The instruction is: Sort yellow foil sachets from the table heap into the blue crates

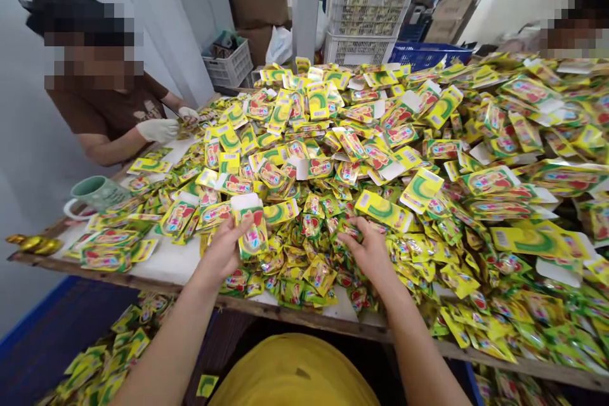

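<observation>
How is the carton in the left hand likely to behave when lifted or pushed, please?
The carton is probably light, as the left hand holds it up at one side. Its thin-looking white flap suggests card that may crease if squeezed. Being flat-sided, it should slide rather than roll.

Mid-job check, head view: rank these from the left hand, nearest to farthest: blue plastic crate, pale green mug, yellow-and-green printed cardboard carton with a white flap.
From the left hand:
1. Yellow-and-green printed cardboard carton with a white flap: in its grip.
2. Pale green mug: off to the left, on the table.
3. Blue plastic crate: right, behind the heaped cartons.
</observation>
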